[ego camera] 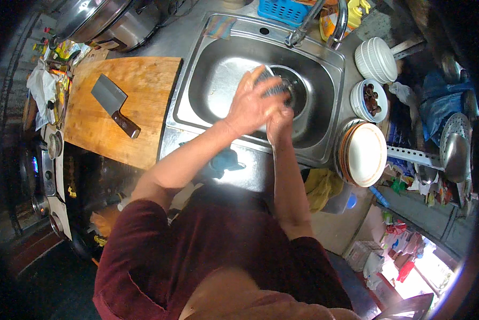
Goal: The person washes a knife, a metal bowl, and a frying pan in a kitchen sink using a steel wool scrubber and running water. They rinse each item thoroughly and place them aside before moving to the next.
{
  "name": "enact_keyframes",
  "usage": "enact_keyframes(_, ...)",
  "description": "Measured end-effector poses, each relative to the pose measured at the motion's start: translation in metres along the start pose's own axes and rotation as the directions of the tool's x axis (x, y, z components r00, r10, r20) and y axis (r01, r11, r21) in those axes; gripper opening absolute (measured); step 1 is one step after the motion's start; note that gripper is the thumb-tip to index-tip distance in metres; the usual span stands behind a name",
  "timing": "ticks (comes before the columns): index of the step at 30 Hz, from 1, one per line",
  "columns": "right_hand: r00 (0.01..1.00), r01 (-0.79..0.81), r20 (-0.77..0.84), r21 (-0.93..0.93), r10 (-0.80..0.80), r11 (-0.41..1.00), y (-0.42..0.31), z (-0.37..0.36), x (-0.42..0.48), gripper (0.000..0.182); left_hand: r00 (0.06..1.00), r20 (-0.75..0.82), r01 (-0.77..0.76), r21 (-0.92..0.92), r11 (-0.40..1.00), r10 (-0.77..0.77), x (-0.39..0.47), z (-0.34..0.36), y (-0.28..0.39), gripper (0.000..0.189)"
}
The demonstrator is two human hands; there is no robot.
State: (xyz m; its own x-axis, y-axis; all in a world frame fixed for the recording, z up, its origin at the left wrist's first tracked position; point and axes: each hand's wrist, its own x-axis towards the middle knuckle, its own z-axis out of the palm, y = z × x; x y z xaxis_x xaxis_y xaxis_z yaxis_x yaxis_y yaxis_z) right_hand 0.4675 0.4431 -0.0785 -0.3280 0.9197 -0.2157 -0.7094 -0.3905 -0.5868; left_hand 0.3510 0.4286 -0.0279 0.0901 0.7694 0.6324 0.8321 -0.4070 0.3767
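Observation:
Over the sink, my left hand (249,102) has its fingers wrapped around a dark grey, shiny item (272,85), blurred and mostly covered, so its kind is unclear. My right hand (281,120) is curled up close against the left; its fingers are largely hidden, and whether it grips the item cannot be told. Beneath both hands is the stainless steel sink (211,76). A round vessel with a bright rim (306,90) sits in the basin, partly behind my hands. The tap (297,37) reaches in from the back rim.
A cleaver (110,96) lies on the wooden cutting board (151,88) at left. Stacked plates (367,156), a white bowl of dark pieces (370,100) and ribbed white bowls (375,60) line the right side. A blue basket (283,12) and large metal pot (123,28) stand behind.

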Motion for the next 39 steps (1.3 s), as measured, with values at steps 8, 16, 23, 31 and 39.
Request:
enact_keyframes(8, 0.975, 0.221, 0.134, -0.589, -0.176, 0.777, -0.012, 0.001, -0.004, 0.034, 0.985, -0.055, 0.154, -0.164, 0.974, -0.165, 0.008, 0.007, -0.026, 0.021)
enact_keyframes(16, 0.985, 0.165, 0.086, -0.162, -0.152, 0.973, -0.028, 0.015, -0.010, 0.035, 0.499, 0.617, 0.453, -0.785, -0.424, -0.609, 0.011, 0.004, -0.033, 0.043)
enact_keyframes(23, 0.988, 0.143, 0.053, 0.060, -0.147, 0.988, -0.008, 0.015, 0.025, 0.035, 0.633, 0.164, 0.471, -0.857, 0.209, -0.756, -0.007, 0.022, 0.011, 0.044)
enact_keyframes(31, 0.999, -0.016, 0.044, 0.144, 0.010, 0.990, 0.028, 0.008, 0.008, 0.037, 0.957, -0.130, 0.243, -0.132, 0.961, -0.260, -0.008, 0.027, -0.031, 0.029)
enact_keyframes(39, 0.991, 0.065, 0.108, 0.139, -0.081, 0.988, 0.024, -0.005, 0.017, 0.035, 0.886, 0.037, 0.444, -0.353, 0.824, -0.462, -0.023, 0.007, -0.042, 0.023)
